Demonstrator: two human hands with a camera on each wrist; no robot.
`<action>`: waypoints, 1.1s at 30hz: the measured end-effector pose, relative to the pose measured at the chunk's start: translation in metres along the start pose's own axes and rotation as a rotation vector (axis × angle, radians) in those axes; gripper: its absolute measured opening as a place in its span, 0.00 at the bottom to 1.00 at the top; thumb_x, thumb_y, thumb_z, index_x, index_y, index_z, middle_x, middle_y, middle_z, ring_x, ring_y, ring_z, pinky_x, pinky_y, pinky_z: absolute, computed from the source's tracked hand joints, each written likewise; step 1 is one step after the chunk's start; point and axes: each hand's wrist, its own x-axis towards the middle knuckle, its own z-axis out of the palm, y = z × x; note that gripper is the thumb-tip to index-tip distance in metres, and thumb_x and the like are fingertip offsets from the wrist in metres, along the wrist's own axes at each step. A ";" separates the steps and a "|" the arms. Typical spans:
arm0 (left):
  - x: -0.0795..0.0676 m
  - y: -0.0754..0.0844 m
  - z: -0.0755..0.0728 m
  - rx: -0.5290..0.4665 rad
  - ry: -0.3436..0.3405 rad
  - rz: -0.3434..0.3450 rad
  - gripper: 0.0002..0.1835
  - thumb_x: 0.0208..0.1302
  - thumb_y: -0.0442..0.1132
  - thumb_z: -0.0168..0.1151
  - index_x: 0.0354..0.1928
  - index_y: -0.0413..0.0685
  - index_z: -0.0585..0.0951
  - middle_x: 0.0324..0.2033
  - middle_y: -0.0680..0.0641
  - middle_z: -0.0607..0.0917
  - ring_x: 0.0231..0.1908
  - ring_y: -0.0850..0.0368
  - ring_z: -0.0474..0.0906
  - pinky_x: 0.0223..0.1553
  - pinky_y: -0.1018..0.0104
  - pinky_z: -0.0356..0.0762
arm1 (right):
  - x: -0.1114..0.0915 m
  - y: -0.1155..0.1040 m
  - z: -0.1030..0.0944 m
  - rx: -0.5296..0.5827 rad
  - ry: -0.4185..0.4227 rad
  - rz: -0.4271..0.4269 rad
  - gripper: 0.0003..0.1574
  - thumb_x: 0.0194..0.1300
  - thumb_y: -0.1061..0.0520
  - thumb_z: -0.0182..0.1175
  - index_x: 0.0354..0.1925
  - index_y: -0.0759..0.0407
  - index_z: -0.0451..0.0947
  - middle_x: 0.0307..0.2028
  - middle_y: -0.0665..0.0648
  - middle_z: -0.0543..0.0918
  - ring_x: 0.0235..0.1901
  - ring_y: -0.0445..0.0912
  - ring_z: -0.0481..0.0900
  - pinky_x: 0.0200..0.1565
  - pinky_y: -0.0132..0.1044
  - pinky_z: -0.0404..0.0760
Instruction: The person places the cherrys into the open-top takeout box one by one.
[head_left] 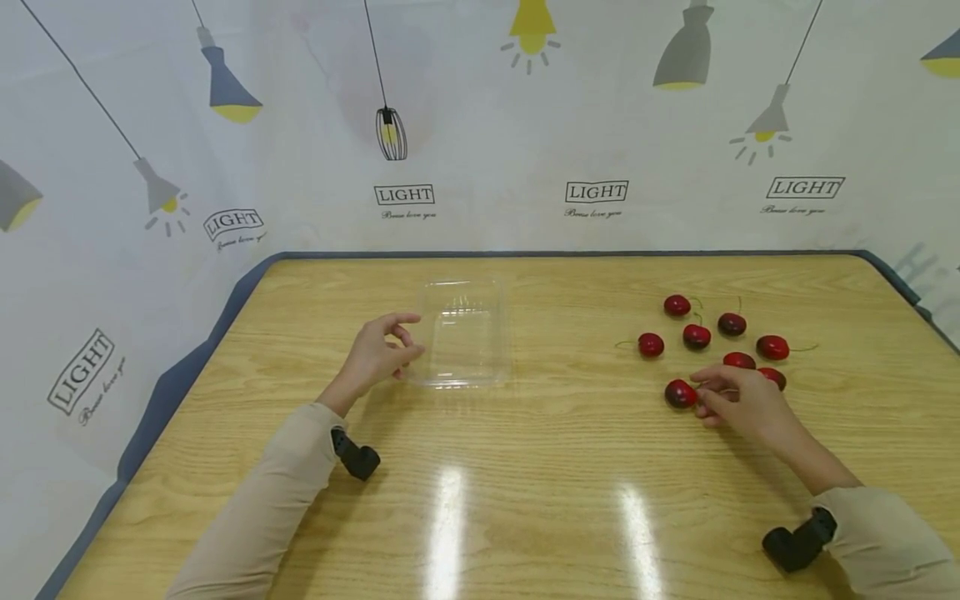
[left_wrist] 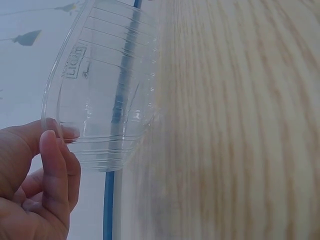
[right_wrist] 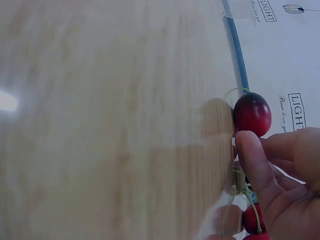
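Note:
In the head view, my left hand (head_left: 378, 354) holds the near-left edge of a clear plastic container (head_left: 467, 333), which stands on the table. The left wrist view shows the thumb and a fingertip (left_wrist: 50, 142) pinching the rim of the container (left_wrist: 95, 75) from both sides. My right hand (head_left: 746, 404) pinches at the stem side of a dark red cherry (head_left: 681, 393). In the right wrist view that cherry (right_wrist: 253, 115) sits just beyond the thumb tip, close to the tabletop; the pinched spot is mostly hidden by the fingers. Two cherries lie partly behind the hand, one being this cherry (head_left: 739, 361).
Several more cherries with stems lie beyond the right hand, among them the leftmost cherry (head_left: 651, 344) and the farthest cherry (head_left: 677, 305). All rest on a wooden table (head_left: 555, 450). A patterned curtain (head_left: 495, 125) hangs behind its back edge.

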 end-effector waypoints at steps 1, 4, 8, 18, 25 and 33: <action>0.000 0.000 0.000 -0.001 0.000 -0.001 0.26 0.53 0.32 0.60 0.57 0.39 0.69 0.29 0.44 0.72 0.13 0.60 0.68 0.18 0.60 0.74 | 0.000 0.000 0.000 0.014 -0.007 0.008 0.17 0.60 0.70 0.49 0.48 0.78 0.67 0.33 0.66 0.78 0.25 0.42 0.79 0.25 0.31 0.78; 0.000 -0.001 0.000 -0.002 0.000 -0.002 0.26 0.53 0.32 0.60 0.57 0.39 0.69 0.29 0.44 0.72 0.13 0.60 0.68 0.18 0.59 0.74 | 0.001 0.001 0.000 0.050 -0.023 0.028 0.18 0.61 0.70 0.49 0.49 0.78 0.66 0.34 0.66 0.78 0.26 0.42 0.79 0.27 0.32 0.78; 0.000 0.000 0.000 -0.005 -0.003 -0.003 0.26 0.53 0.31 0.60 0.57 0.39 0.69 0.29 0.44 0.72 0.13 0.60 0.68 0.18 0.59 0.75 | 0.001 0.001 -0.001 0.083 -0.042 0.051 0.18 0.61 0.70 0.48 0.49 0.79 0.65 0.35 0.67 0.78 0.27 0.42 0.79 0.28 0.33 0.79; -0.001 -0.001 0.000 -0.013 -0.004 0.002 0.26 0.53 0.31 0.60 0.57 0.39 0.68 0.29 0.44 0.72 0.13 0.60 0.68 0.19 0.58 0.75 | 0.004 0.003 -0.002 0.103 -0.067 0.073 0.18 0.62 0.69 0.48 0.50 0.78 0.65 0.33 0.63 0.77 0.27 0.43 0.79 0.29 0.32 0.79; 0.000 0.000 0.000 -0.022 0.003 0.014 0.27 0.53 0.31 0.60 0.57 0.38 0.68 0.29 0.44 0.73 0.13 0.60 0.68 0.17 0.61 0.74 | 0.004 0.004 -0.002 0.116 -0.071 0.080 0.17 0.62 0.69 0.48 0.49 0.78 0.66 0.33 0.63 0.77 0.28 0.42 0.79 0.29 0.32 0.79; 0.000 -0.001 0.001 -0.029 0.007 0.024 0.26 0.52 0.30 0.60 0.56 0.37 0.69 0.29 0.43 0.73 0.13 0.61 0.67 0.17 0.62 0.74 | 0.003 0.003 -0.002 0.117 -0.074 0.077 0.17 0.62 0.69 0.48 0.48 0.78 0.66 0.32 0.62 0.77 0.28 0.42 0.78 0.29 0.32 0.79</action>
